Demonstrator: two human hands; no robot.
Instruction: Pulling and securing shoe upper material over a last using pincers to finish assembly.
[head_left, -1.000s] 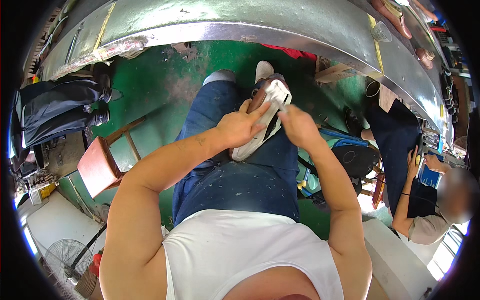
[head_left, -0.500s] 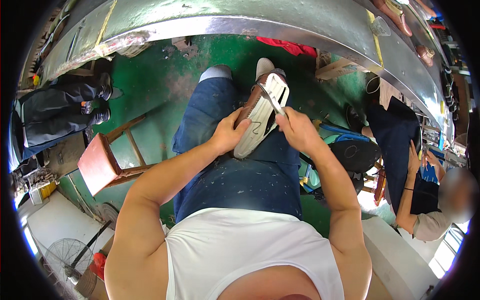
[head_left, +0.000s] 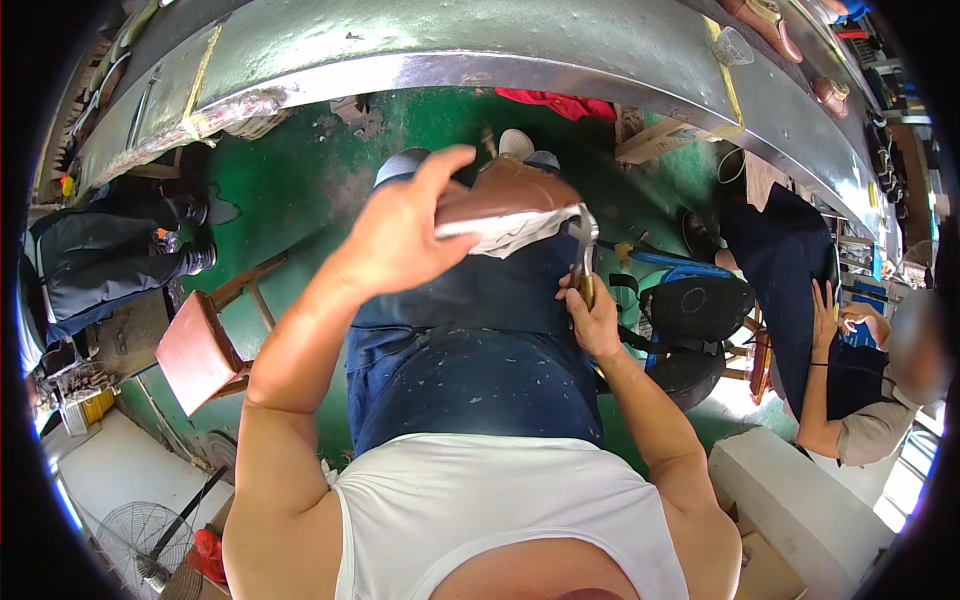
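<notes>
Though bowed by the lens, metal-edged workbench [head_left: 450, 55]: across the top of the view, crossed by two yellow strips.
Seated co-worker [head_left: 862, 440]: far right, in a tan short-sleeved top.
Dark blue trousers [head_left: 460, 385]: flecked with white, below the white sleeveless top [head_left: 500, 480].
Wooden stool [head_left: 195, 350]: red-brown seat, on the green floor at left.
Wire-guard fan [head_left: 145, 540]: lower left corner.
Brown shoe [head_left: 510, 200]: between both hands, above the trousers, tilted, pale sole edge facing the body.
Left hand [head_left: 395, 240]: at the shoe's left end, thumb and forefinger spread wide; whether gripping, cannot tell.
Right hand [head_left: 595, 318]: fingers curled around the handle of metal-headed pincers [head_left: 586, 283].
Pincers' head: upward, at the shoe's right end.
</notes>
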